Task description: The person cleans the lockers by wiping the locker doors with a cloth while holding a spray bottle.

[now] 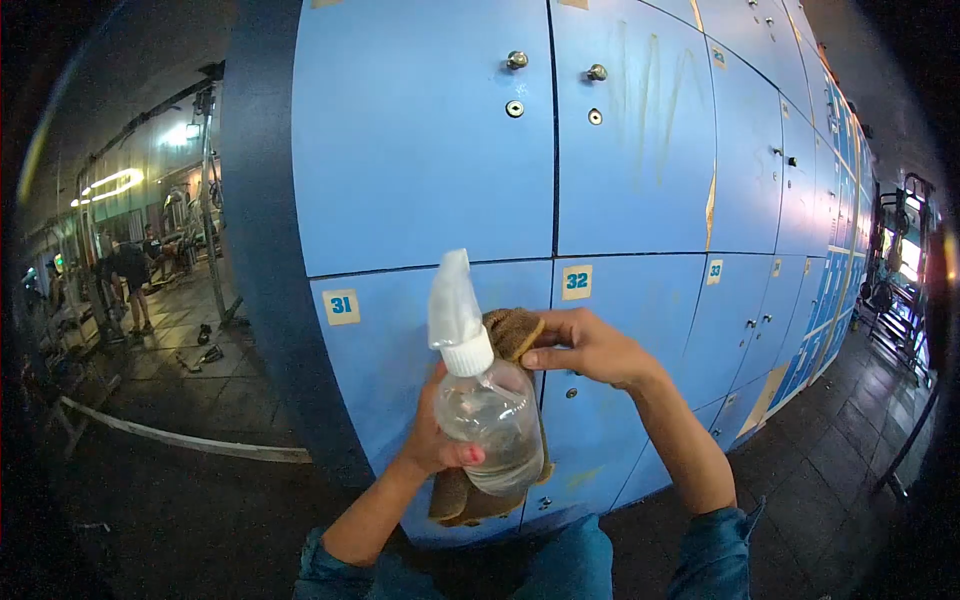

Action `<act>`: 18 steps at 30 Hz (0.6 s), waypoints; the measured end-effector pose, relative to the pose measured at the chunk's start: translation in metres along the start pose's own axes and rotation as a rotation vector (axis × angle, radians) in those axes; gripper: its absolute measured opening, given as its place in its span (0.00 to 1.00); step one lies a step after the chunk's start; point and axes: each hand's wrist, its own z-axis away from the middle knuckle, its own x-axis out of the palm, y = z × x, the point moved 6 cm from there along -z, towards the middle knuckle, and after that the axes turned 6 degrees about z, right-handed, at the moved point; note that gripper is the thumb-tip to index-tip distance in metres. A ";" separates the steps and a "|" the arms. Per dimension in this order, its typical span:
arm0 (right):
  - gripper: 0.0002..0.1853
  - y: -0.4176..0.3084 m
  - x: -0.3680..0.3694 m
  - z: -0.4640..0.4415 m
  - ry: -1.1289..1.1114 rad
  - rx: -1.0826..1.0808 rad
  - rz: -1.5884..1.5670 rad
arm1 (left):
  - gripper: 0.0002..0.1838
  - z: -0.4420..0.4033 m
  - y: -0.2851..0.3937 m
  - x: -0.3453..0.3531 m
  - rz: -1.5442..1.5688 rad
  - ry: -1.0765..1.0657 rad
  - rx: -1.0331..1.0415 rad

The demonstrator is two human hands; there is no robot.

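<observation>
My left hand is wrapped round a clear spray bottle with a white trigger head, holding it upright before the lockers. Some clear liquid shows in the bottle. A brown cloth hangs behind the bottle, and its lower end shows beneath. Pinched between thumb and fingers, the cloth's upper corner is in my right hand. Just behind both hands are blue locker doors labelled 31 and 32.
More blue lockers with knobs and keyholes run off to the right. At the left, gym machines and a standing person appear beyond a dark blue edge. Dark tiled floor and a metal rack lie on the right.
</observation>
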 end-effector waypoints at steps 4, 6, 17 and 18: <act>0.06 -0.015 -0.032 -0.013 0.278 -0.062 0.087 | 0.61 -0.013 0.022 -0.001 -0.043 0.071 0.031; 0.06 -0.036 -0.078 -0.026 0.593 -0.133 0.195 | 0.62 -0.021 0.035 0.002 -0.042 0.050 0.026; 0.08 -0.208 -0.183 -0.130 1.462 -0.745 0.621 | 0.52 -0.029 0.037 -0.098 -0.281 0.210 0.102; 0.08 -0.218 -0.175 -0.132 1.434 -0.702 0.612 | 0.52 -0.028 0.037 -0.105 -0.283 0.216 0.098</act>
